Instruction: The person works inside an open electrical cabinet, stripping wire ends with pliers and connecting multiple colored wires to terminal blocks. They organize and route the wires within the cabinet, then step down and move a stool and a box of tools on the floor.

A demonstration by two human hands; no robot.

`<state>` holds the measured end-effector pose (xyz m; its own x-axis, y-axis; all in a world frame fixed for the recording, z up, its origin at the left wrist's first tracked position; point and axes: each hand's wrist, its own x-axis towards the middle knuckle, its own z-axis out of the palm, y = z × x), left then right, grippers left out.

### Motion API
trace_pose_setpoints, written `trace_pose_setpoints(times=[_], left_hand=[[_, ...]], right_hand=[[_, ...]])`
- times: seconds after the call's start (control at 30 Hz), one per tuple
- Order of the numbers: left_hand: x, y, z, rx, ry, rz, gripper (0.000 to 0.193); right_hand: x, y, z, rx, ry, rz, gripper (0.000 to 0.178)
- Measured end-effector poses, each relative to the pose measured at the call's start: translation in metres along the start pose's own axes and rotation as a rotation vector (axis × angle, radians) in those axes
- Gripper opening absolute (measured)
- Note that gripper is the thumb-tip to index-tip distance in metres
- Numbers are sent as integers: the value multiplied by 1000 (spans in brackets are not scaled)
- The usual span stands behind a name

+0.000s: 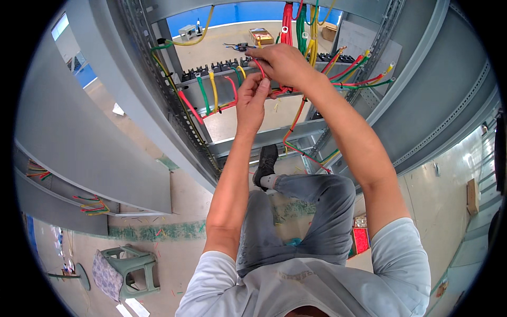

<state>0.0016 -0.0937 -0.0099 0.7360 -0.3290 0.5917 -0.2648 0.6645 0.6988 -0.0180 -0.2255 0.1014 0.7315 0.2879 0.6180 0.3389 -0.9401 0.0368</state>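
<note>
The fingers (262, 84) of the left hand (251, 101) are closed narrow around a thin red insulated wire (260, 68), pinching it near its upper end, and the right hand (282, 64) comes down over the same place from the upper right, its fingers curled tight on the wire just above the left ones. The two hands touch each other here, so neither is clearly nearer; the right one covers the wire end, and I cannot tell whether a terminal is under it.

Around them stands the large grey metal cabinet frame (158, 121) with perforated rails, open toward the person. Across it, directly behind the hands, runs the horizontal row of black terminal blocks (211, 68), from which short red, green and yellow wires (208, 92) hang down to the left of the hands. More coloured wires with ring ends (359, 71) fan out to the right.

The held wire has its long axis roughly vertical: from the fingers it goes down, passes behind the right forearm, and continues as a long red lead (290, 134) toward the lower cross rail (285, 134). Its free upper end points toward the terminal row, just above the pinch.
</note>
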Motion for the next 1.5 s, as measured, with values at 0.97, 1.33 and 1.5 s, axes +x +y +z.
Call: trace_pose_setpoints(times=[0.97, 1.33, 1.5], left_hand=[[29, 129, 14, 1093, -31, 512, 30], [91, 118, 12, 961, -383, -104, 29], [91, 111, 14, 797, -383, -74, 28]], right_hand=[[-74, -59, 26, 676, 603, 389, 23], [-67, -67, 24, 508, 590, 498, 33], [-66, -59, 19, 413, 401, 556, 36]])
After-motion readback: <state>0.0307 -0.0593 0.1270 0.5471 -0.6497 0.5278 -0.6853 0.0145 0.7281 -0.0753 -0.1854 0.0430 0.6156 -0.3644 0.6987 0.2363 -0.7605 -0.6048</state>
